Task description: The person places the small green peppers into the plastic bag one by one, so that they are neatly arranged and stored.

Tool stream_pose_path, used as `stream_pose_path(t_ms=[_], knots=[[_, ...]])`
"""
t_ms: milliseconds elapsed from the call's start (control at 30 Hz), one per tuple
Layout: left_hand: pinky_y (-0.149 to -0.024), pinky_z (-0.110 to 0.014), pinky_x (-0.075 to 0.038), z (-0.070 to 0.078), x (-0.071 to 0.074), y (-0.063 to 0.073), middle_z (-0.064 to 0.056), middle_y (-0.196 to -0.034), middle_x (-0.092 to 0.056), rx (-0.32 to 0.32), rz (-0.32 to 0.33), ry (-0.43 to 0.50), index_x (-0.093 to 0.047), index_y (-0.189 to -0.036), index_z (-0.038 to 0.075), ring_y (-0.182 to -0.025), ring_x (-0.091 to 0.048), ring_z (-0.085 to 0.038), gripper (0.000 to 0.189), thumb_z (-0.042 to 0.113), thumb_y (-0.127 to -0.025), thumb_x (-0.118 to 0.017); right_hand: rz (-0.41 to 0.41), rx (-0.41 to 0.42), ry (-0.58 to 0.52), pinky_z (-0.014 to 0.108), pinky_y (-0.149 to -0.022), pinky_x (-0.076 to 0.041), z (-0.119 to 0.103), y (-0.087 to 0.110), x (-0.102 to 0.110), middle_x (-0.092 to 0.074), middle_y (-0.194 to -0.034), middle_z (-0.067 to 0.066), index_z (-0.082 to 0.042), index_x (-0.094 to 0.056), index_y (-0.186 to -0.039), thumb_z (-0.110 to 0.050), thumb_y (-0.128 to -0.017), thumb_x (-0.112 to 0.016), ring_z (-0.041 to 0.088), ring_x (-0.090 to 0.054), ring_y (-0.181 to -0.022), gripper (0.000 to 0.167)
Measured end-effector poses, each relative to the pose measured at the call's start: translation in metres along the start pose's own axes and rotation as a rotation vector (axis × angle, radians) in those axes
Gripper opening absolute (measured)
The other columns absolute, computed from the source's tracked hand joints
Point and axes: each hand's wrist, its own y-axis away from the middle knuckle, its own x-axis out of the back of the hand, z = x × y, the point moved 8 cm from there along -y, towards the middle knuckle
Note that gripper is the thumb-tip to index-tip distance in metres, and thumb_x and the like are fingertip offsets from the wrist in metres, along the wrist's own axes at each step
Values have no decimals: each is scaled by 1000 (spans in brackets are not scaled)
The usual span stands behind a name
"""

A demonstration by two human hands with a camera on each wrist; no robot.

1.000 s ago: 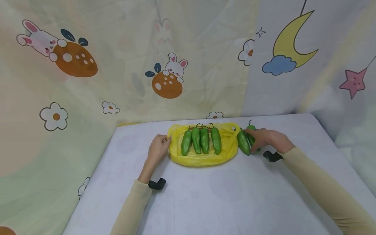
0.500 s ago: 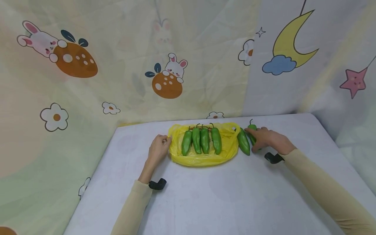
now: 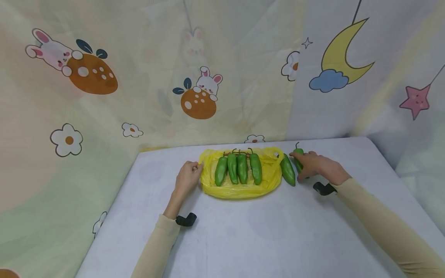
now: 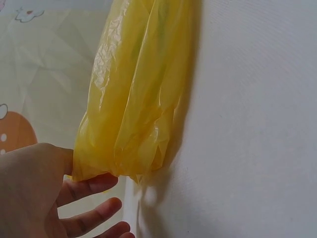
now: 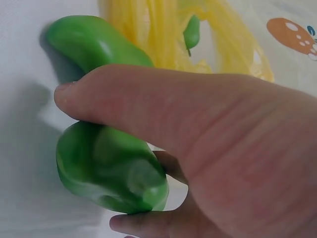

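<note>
In the head view my left hand (image 3: 187, 177) pinches the left edge of a yellow plastic bag (image 3: 240, 194). The left wrist view has the bag's edge (image 4: 124, 166) between thumb and forefinger, the other fingers apart. Several green peppers (image 3: 242, 170) lie side by side on the bag, stems toward the wall. To the right, my right hand (image 3: 321, 166) grips another green pepper (image 3: 298, 151), partly hidden by the fingers. Seen from the right wrist, this pepper (image 5: 111, 168) sits between thumb and fingers. A further green pepper (image 3: 287, 170) lies between that hand and the bag.
All of this rests near the far edge of a white-covered table (image 3: 250, 235). Behind it hangs a cloth (image 3: 243, 88) printed with rabbits, flowers and a moon. The bag's loop handle (image 3: 278, 154) stands up beside the nearest loose pepper.
My right hand and the pepper in it have shifted slightly right, widening the gap to the neighbouring pepper. The left hand keeps its place at the bag. The head view has tilted a little.
</note>
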Motion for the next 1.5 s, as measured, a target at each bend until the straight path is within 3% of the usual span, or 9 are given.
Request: stream_pose_path(t_ms=[467,667,1000,1400,1500], knots=[[-78,-42,-48,-2,-3,2,-12,-113,-65,2,5,-18,-66,-82,12,-95,-58,-26,37,41,-100,-52,-13,-21,13,73,-98,-39,-10,10,16,-28,-149,44,-9,-25,-157,-28,-80,-80,60,-29,-136,96],[-83,-46,-51,-1,-3,2,-12,-117,-66,-9,8,-7,-67,-83,12,-103,-61,-28,36,40,-100,-52,-2,-8,22,71,-97,-40,-13,13,22,-31,-148,44,-9,-24,-157,-27,-81,-78,58,-30,-135,94],[-82,-45,-50,-1,-1,2,-13,-117,-65,-7,8,2,-65,-80,11,-101,-60,-28,37,39,-100,-52,22,33,35,69,-96,-43,-31,20,37,-39,-146,38,-9,-24,-157,-30,-82,-80,56,-33,-133,96],[-81,-44,-49,0,-1,0,-13,-119,-65,-9,11,-5,-66,-83,11,-101,-59,-27,36,40,-100,-53,55,62,9,72,-98,-40,-42,20,45,-35,-151,37,-12,-25,-158,-28,-82,-80,60,-25,-140,95],[-81,-43,-49,1,-1,1,-13,-118,-65,-15,8,3,-66,-83,10,-100,-58,-27,36,39,-100,-53,62,74,-4,71,-97,-41,-49,21,47,-37,-151,36,-11,-25,-158,-28,-82,-80,58,-29,-138,95]])
